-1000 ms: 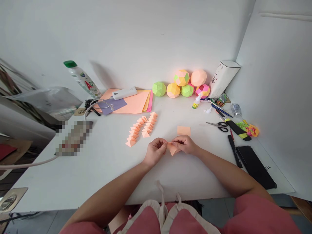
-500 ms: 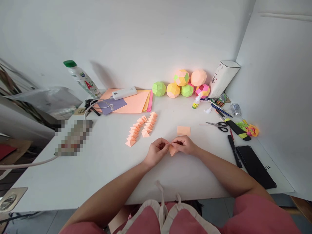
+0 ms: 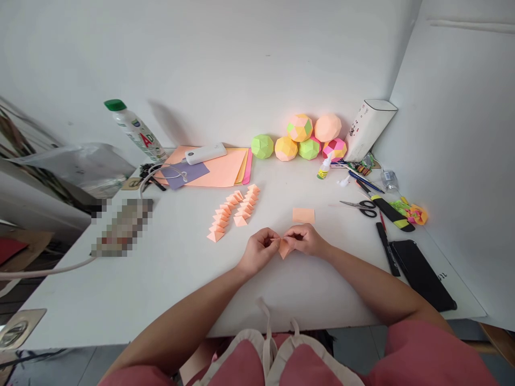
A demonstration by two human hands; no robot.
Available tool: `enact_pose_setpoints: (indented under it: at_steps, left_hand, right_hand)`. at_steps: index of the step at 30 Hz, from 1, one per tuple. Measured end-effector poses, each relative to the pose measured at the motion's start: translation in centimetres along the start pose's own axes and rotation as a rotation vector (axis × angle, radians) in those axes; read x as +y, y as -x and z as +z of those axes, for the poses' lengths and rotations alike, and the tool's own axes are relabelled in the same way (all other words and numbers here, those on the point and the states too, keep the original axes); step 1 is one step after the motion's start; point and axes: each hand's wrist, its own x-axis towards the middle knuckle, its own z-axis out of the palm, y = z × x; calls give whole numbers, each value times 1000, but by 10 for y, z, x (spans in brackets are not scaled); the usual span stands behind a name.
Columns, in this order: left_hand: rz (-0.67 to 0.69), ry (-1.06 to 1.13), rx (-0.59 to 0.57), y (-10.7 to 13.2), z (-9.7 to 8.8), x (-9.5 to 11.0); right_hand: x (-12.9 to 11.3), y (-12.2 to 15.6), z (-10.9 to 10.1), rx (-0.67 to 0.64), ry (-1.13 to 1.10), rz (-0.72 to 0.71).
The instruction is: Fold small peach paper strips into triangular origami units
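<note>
Between my two hands is a small piece of folded peach paper (image 3: 284,250), its pointed end hanging down toward me. My left hand (image 3: 262,249) pinches its left side and my right hand (image 3: 306,239) pinches its right side, the fingertips close together at the top. The fingers hide much of the folds. Just beyond my right hand lies a flat peach paper rectangle (image 3: 303,215). To the left stand two slanting rows of folded peach paper pieces, one row (image 3: 221,216) nearer the left and the other (image 3: 247,205) beside it.
Several paper balls (image 3: 300,128) are grouped against the wall, with a glue bottle (image 3: 324,168) before them. Scissors (image 3: 364,207), a utility knife (image 3: 390,213) and a black phone (image 3: 422,274) lie right. Peach paper sheets (image 3: 225,169), a power bank (image 3: 206,154) and a white bottle (image 3: 139,131) are left.
The folded paper has shifted very slightly between my fingertips, and a bit more of its left edge shows. Both hands stay in nearly the same place.
</note>
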Motion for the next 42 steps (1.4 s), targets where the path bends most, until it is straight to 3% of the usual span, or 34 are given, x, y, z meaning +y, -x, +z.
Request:
enact_pose_setpoints:
  at_steps: [8,15,20,28,35,42]
  left_hand:
    - [-27,60,46,-1,-3,-1]
    - [20,50,-35,-2,-2,-5]
    - [11,55,3,-1,-1,-2]
    - [-72,212,87,-4,-5,-7]
    - [-55,330,105,-8,-7,-11]
    - [-50,322,101,-7,-6,-7]
  right_hand:
    - [3,1,-1,37,-7,4]
    - [2,-2,1,23,32,-52]
    - [-1,-1,1,58,29,9]
    - [2,1,-2,118,-215,134]
    - [7,-1,-3,181,-363,158]
    - [6,-2,-3,118,-375,153]
